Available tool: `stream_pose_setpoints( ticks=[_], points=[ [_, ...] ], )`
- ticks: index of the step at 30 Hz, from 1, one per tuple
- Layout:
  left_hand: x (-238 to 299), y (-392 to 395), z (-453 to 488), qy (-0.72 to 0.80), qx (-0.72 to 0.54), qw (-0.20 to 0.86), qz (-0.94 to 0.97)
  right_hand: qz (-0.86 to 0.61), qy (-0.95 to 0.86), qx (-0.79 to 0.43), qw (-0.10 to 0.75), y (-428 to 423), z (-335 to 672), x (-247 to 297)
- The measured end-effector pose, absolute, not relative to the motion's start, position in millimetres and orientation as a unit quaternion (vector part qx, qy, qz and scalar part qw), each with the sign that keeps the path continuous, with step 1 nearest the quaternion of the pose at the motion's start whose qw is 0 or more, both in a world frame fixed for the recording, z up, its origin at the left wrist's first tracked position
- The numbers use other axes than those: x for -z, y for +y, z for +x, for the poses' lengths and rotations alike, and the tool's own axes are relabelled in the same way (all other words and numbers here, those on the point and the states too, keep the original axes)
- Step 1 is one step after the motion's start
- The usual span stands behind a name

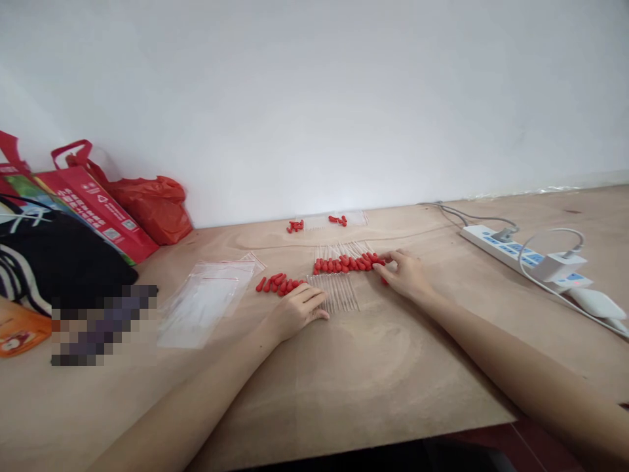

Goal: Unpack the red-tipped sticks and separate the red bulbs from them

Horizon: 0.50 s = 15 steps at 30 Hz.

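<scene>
A row of glass droppers with red rubber bulbs [344, 263] lies mid-table, their clear tubes [344, 250] pointing to the wall. At the row's right end, my right hand [405, 275] has its thumb and fingers closed on a red rubber bulb [384, 280], partly hidden by the fingers. Nearer to me is a row of clear glass tubes [339, 293] with no bulbs showing. My left hand [299, 308] lies palm down at that row's left end, fingers loosely stretched. Loose red bulbs [275, 283] lie just left of it, some partly covered by the hand.
Clear zip bags [206, 295] lie to the left. Near the wall are more red bulbs [295, 227] and a small clear bag [358, 217]. A power strip [511, 252] with cables and chargers runs along the right. Red bags [98, 210] and a black cloth bag [63, 262] stand left.
</scene>
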<state>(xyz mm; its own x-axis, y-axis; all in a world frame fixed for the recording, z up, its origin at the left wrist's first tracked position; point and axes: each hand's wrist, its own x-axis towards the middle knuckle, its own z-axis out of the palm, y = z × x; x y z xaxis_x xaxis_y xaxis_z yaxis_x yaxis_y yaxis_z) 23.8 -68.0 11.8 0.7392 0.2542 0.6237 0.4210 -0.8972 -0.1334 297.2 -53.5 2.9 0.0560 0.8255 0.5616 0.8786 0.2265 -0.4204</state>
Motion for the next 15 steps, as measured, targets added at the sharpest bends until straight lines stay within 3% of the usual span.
stream_pose_setpoints(
  ticks=[8,15],
  points=[
    [-12.5,-69.7,16.8,-0.213,0.349,0.114,-0.906,-0.541,-0.777,0.162,0.277,-35.3,290.1,-3.8],
    [-14.1,-68.9,15.3,-0.238,0.354,0.122,-0.896,-0.544,-0.751,0.162,0.339,-38.1,292.7,-5.3]
  ],
)
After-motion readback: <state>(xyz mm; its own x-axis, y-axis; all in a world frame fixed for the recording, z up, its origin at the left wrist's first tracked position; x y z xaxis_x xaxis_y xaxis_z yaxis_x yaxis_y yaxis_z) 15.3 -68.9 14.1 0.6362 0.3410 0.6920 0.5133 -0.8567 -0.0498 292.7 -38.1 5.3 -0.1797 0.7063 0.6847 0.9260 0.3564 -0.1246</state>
